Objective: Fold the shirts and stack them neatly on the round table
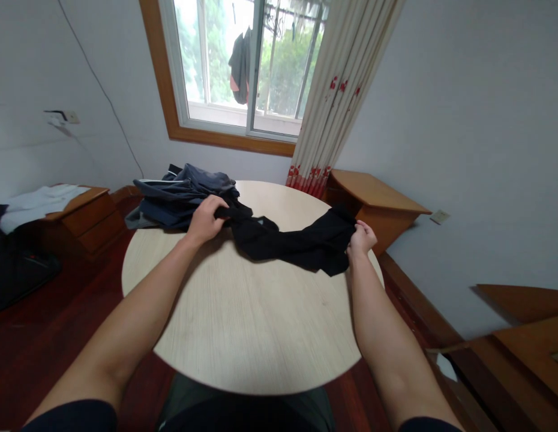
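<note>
A black garment (288,243) is stretched sideways between my hands, low over the round pale table (256,324). What kind of garment it is I cannot make out. My left hand (208,219) pinches its left end, close to the pile of clothes (180,195) at the table's far left. At the right end, my right hand (362,238) grips the cloth near the table's right edge. The middle of the cloth sags, and a small light tag-like spot shows near its upper edge.
A wooden cabinet (373,198) stands behind the table at right, below a curtain (337,90) and window. At left is a wooden drawer unit (87,219) with white cloth on it. Wooden furniture (526,348) sits at lower right.
</note>
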Demonstrator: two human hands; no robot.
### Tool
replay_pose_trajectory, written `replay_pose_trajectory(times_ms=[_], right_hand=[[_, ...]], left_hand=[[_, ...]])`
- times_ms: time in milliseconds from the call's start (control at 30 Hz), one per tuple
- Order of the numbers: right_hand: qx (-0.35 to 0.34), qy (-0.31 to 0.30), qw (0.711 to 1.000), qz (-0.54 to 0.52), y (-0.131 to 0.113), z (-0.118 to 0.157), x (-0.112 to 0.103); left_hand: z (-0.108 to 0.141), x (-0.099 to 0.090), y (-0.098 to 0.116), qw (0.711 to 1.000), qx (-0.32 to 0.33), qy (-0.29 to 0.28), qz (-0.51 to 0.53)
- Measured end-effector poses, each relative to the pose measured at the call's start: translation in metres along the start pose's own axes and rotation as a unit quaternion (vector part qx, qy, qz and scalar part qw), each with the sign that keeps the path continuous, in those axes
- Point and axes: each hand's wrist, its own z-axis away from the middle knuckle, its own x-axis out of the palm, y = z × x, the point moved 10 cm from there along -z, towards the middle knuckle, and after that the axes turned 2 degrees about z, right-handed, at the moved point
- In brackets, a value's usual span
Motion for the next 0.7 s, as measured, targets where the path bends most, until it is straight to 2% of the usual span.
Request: replay_pose_trajectory(times_ms=[67, 100, 200, 267, 333, 367, 433, 533, 600, 633, 667, 700], right_hand=[[0.002, 0.034, 0.999, 0.009, 0.009, -0.012, -0.012], [-0.005, 0.036, 0.999, 0.013, 0.011, -0.014, -0.013], [-0.055, 0.003, 0.998, 0.037, 0.006, -0.011, -0.005], [-0.074, -0.053, 0.993, 0.069, 0.002, -0.001, 0.011], [-0.078, -0.153, 0.978, 0.119, 0.0, 0.019, 0.037], [-0.085, -0.215, 0.962, 0.146, -0.002, 0.035, 0.052], [-0.121, -0.35, 0.91, 0.187, -0.009, 0.078, 0.082], [-0.176, -0.547, 0.795, 0.193, -0.023, 0.163, 0.116], [-0.175, -0.653, 0.719, 0.162, -0.03, 0.215, 0.124], [-0.166, -0.683, 0.697, 0.141, -0.035, 0.233, 0.126], [-0.161, -0.696, 0.689, 0.122, -0.04, 0.244, 0.126], [-0.162, -0.692, 0.695, 0.106, -0.046, 0.249, 0.126]], left_hand=[[0.0, -0.028, -0.018, 0.994, -0.034, 0.104, -0.009], [0.002, -0.036, -0.024, 0.99, -0.045, 0.136, -0.013], [0.006, -0.041, -0.03, 0.982, -0.067, 0.174, -0.014], [0.008, -0.037, -0.031, 0.98, -0.084, 0.182, -0.006], [0.01, -0.035, -0.032, 0.974, -0.105, 0.198, 0.014], [0.011, -0.035, -0.034, 0.97, -0.118, 0.211, 0.027], [0.015, -0.035, -0.04, 0.956, -0.149, 0.246, 0.059], [0.023, -0.029, -0.055, 0.923, -0.213, 0.292, 0.13], [0.027, -0.013, -0.063, 0.9, -0.268, 0.28, 0.2], [0.028, -0.001, -0.064, 0.888, -0.296, 0.257, 0.241], [0.03, 0.013, -0.062, 0.874, -0.322, 0.226, 0.284], [0.031, 0.029, -0.057, 0.858, -0.346, 0.191, 0.327]])
